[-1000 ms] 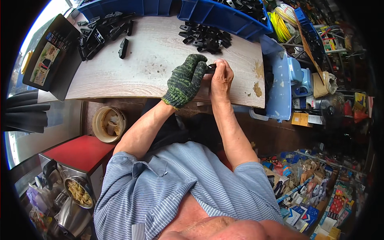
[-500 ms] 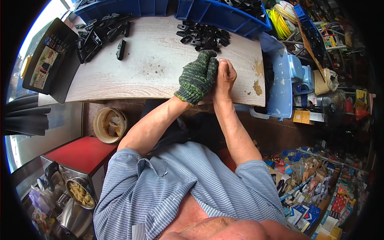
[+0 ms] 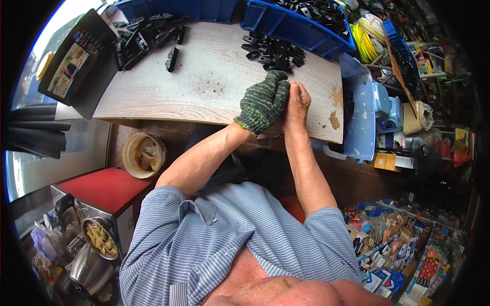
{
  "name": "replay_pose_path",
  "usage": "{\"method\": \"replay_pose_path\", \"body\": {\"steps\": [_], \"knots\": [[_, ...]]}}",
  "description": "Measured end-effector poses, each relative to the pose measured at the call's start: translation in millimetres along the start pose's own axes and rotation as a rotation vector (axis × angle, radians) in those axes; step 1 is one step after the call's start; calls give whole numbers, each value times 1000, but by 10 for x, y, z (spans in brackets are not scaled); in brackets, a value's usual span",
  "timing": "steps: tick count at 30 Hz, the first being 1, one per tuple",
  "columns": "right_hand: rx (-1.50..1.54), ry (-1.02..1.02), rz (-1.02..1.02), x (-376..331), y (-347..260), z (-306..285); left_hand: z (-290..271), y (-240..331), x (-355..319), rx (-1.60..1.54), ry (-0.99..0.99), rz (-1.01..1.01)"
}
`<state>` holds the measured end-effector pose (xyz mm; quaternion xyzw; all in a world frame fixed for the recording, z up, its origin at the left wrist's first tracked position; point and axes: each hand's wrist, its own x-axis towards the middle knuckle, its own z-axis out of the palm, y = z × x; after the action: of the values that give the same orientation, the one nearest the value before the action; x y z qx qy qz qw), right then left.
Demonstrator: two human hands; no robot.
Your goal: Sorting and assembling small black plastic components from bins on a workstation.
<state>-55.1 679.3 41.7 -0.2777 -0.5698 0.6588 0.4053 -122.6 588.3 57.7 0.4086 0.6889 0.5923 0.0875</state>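
The left hand (image 3: 264,101), in a green knit glove, and the bare right hand (image 3: 297,104) press together at the near edge of the wooden surface (image 3: 204,81). Whatever lies between them is hidden; neither grip state can be told. A pile of black plastic clips (image 3: 273,52) lies just beyond the hands. A blue bin (image 3: 293,23) holding more clips stands behind it.

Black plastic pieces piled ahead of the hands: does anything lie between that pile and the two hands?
Nothing visible does. Only bare tabletop separates the pile of black plastic pieces from the gloved left hand and bare right hand, pressed together.
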Motion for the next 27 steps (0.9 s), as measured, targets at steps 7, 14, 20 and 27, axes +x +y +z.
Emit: {"method": "replay_pose_path", "body": {"steps": [7, 14, 20, 27], "knots": [[98, 445, 365, 118, -411, -156, -788, -199, 40, 248, 394, 222], [-2, 853, 201, 667, -705, -1206, -2002, -628, 251, 1069, 318, 167], [6, 418, 200, 545, -429, -1014, -1939, -614, 283, 1206, 99, 176], [-327, 73, 325, 520, -356, -364, -1679, -520, 292, 1095, -115, 167]]}}
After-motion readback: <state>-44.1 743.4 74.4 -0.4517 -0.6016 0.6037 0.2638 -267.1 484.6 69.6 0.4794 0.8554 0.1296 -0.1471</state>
